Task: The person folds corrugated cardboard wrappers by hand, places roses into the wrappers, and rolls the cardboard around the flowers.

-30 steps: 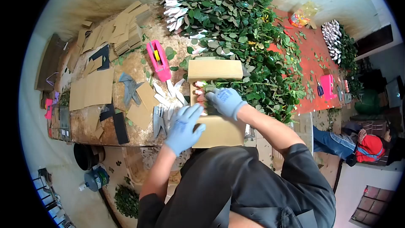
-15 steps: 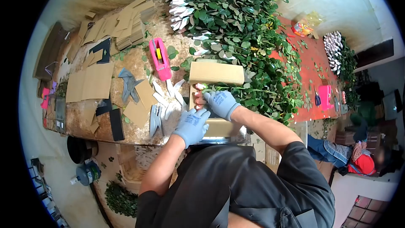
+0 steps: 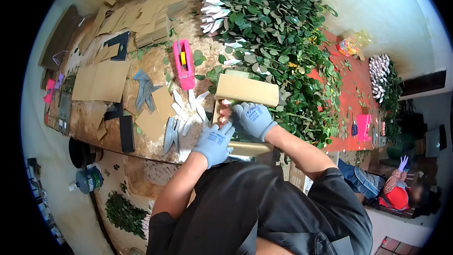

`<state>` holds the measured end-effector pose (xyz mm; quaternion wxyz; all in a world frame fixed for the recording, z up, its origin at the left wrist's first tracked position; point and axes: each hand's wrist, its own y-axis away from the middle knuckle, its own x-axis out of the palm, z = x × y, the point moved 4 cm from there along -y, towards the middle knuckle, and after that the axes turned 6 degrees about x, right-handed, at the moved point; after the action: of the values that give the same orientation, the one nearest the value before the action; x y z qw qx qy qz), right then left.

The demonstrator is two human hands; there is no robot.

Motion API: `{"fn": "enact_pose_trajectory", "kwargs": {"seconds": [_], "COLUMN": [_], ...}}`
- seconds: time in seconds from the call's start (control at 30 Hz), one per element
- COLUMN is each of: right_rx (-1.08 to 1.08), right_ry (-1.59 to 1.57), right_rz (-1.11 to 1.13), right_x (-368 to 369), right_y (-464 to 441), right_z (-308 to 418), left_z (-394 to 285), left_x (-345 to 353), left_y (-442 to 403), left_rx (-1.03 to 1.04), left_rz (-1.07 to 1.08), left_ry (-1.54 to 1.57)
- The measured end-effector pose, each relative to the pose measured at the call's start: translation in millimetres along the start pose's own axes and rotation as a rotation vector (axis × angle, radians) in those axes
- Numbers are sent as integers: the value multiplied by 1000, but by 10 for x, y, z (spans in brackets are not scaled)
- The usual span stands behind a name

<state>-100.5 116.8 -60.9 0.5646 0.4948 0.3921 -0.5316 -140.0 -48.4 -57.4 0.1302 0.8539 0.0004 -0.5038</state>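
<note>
Pale pink rose heads point(image 3: 225, 112) lie in a row between a corrugated cardboard flap point(image 3: 247, 89) and a lower cardboard edge point(image 3: 250, 149). My right hand point(image 3: 255, 120), in a light blue glove, bends its fingers around a rose at the right side of the heads; its palm hides most of the stem. From the lower left, my left hand point(image 3: 213, 144), gloved the same, reaches with stretched fingers to the lowest rose heads, its thumb apart. Leafy rose stems point(image 3: 302, 123) run off to the right.
A pink tape dispenser point(image 3: 184, 66), white paper sleeves point(image 3: 191, 106), grey gloves point(image 3: 145, 92) and a grey stapler-like tool point(image 3: 171, 134) lie to the left. Cardboard sheets point(image 3: 101, 81) are farther left. Wrapped rose bundles point(image 3: 278, 23) pile up behind. Another person point(image 3: 396, 191) is at the right.
The view has shifted slightly. My hands remain at the rose heads, with the right fingers shifted slightly over them. At the far right, the other person's purple-gloved hand is now raised.
</note>
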Motion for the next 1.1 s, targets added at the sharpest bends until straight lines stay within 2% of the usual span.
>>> {"fn": "enact_pose_trajectory", "kwargs": {"seconds": [0.03, 0.07, 0.2, 0.33, 0.6, 0.83, 0.93, 0.97, 1.03, 1.07, 1.1], "right_rx": [2, 7, -56, -76, 27, 83, 106, 110, 130, 105, 131], "right_ry": [136, 238, 324, 291, 205, 91, 54, 32, -30, -61, -73], "right_rz": [-109, -85, -103, -92, -16, 23, -52, -95, -190, -266, -282], "right_x": [-27, 36, 181, 246, 191, 144, -46, -100, -131, -168, -231], "right_y": [1, -30, -84, -115, -99, -75, 73, 132, 250, 312, 376], "right_z": [-4, -5, -2, -66, -34, -63, 12, 40, 71, 108, 141], "left_z": [3, 1, -2, -21, -4, -45, -127, -150, -65, -58, -55], "left_x": [12, 19, 5, -32, 22, -21, -211, -139, -17, 107, 231], "left_y": [-4, -3, -17, -24, -25, 27, 223, 300, 554, 677, 746], "left_rx": [-8, -8, -33, -25, -48, 13, -58, -25, -97, -183, -162], "left_rz": [-3, -8, 34, 12, 36, 27, -217, -180, -530, -562, -543], "left_ry": [8, 2, 2, -37, 11, 23, 167, 143, 185, 270, 255]}}
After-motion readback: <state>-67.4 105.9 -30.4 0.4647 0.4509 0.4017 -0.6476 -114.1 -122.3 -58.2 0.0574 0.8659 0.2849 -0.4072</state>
